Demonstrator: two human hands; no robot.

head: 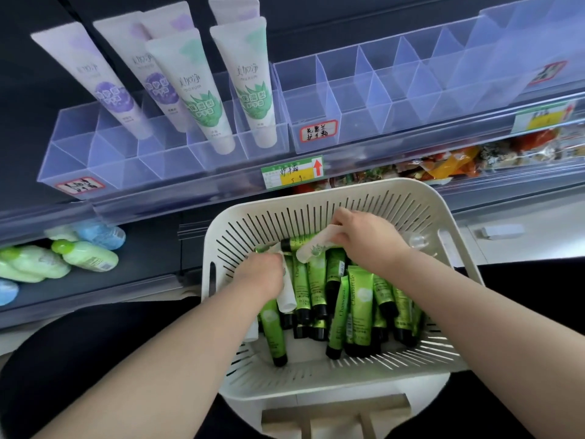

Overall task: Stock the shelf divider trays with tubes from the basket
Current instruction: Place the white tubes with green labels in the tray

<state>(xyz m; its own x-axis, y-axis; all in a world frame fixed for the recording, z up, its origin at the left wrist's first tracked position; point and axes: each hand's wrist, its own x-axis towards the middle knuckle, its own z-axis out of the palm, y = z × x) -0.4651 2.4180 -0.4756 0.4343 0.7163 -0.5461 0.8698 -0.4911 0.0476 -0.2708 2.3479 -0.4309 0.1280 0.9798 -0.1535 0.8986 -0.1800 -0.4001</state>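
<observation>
The left hand (262,271) is curled round a white tube (287,298) at the left of the basket (443,217). Apart from it, the right hand (364,236) pinches a second white tube (311,247) above the green tubes (361,299). Beyond, the left divider tray (126,161) on the shelf holds upright tubes (202,90).

Clear glossy plastic trays (177,160); matt slotted plastic basket (421,198).

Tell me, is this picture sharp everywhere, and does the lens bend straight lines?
Head view: the wide lens bows the clear plastic divider trays into curves; the right hand and the pale aloe-print tube it pinches look slightly smeared; the green black-capped tubes in the white slotted basket are crisp; light is soft, without hard shadows.
</observation>
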